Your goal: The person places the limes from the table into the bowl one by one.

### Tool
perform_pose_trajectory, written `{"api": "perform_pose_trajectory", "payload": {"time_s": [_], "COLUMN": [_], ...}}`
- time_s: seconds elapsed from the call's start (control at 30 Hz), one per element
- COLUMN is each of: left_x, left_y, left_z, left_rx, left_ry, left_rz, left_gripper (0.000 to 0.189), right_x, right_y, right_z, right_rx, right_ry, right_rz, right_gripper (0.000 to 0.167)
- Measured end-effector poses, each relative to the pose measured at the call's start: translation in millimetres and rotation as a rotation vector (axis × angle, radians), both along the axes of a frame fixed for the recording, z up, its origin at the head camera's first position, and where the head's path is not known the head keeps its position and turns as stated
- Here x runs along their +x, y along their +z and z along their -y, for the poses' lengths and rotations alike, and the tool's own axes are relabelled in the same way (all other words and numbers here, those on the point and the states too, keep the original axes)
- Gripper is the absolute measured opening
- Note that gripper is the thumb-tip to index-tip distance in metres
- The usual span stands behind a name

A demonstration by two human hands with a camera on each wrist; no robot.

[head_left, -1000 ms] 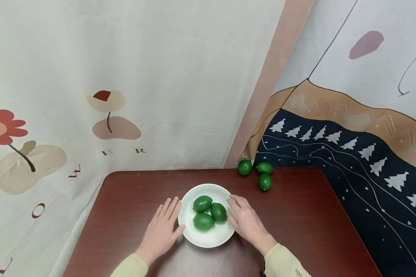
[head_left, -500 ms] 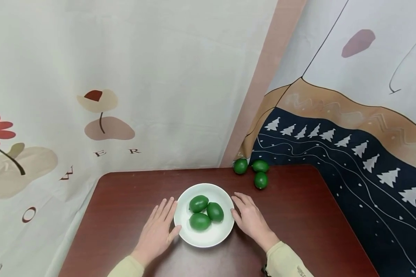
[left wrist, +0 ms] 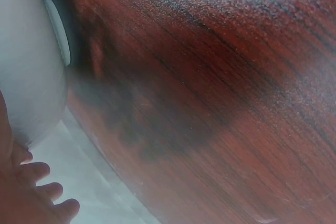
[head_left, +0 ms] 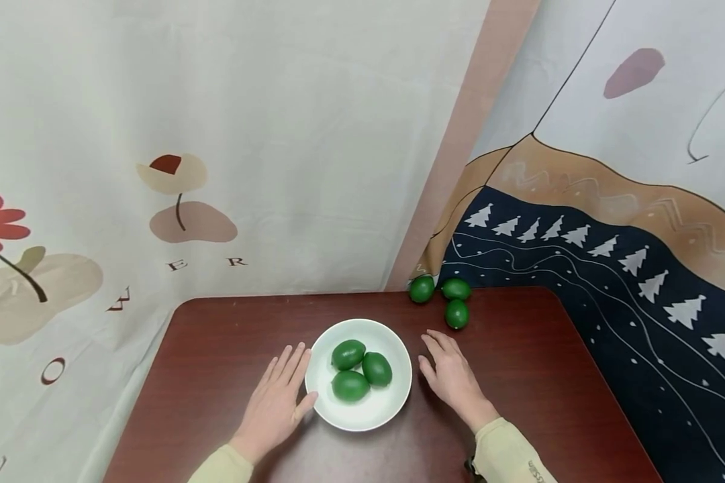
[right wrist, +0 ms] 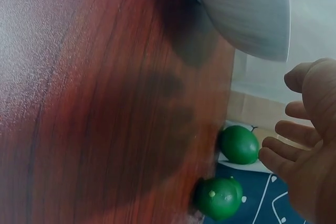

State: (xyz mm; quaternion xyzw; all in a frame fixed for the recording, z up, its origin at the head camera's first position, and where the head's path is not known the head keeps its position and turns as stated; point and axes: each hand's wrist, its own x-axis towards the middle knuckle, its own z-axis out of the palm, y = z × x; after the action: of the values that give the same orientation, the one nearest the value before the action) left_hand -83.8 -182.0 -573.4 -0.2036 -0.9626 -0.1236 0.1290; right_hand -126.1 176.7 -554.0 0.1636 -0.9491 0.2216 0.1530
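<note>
A white bowl (head_left: 359, 417) stands on the table with three green limes in it: an upper-left lime (head_left: 348, 354), a right lime (head_left: 377, 369) and a lower lime (head_left: 350, 386). My left hand (head_left: 273, 406) lies along the bowl's left side, fingers straight, its thumb at the rim. To the right of the bowl, my right hand (head_left: 456, 379) is apart from the rim, fingers loosely bent and holding nothing. In the right wrist view a gap shows between that hand (right wrist: 310, 135) and the bowl (right wrist: 247, 14).
Three more limes sit near the table's back edge: a left one (head_left: 421, 289), a right one (head_left: 456, 289) and a front one (head_left: 456, 314). Behind the dark red table (head_left: 266, 318) hangs a pale printed curtain (head_left: 314, 168). A navy printed cloth (head_left: 616, 315) hangs at right.
My right hand has come away from the bowl's right rim, moving to the right. My left hand stays at the left side. The head view has shifted slightly.
</note>
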Motion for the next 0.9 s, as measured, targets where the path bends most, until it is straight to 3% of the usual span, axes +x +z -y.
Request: {"api": "perform_pose_trajectory", "payload": {"time_s": [0.53, 0.9], "left_x": [-5.2, -1.0], "left_y": [3.4, 2.0], "left_z": [-2.2, 1.2], "left_rx": [0.002, -0.011], "left_ry": [-0.017, -0.018], "left_rz": [0.024, 0.034], "left_gripper": [0.078, 0.078], "right_x": [-16.0, -24.0], "right_y": [6.3, 6.8], "right_z": [-14.7, -19.4], "right_rx": [-0.016, -0.025], "right_ry": [-0.059, -0.077], "right_rz": [0.049, 0.062], "right_gripper": [0.044, 0.045]}}
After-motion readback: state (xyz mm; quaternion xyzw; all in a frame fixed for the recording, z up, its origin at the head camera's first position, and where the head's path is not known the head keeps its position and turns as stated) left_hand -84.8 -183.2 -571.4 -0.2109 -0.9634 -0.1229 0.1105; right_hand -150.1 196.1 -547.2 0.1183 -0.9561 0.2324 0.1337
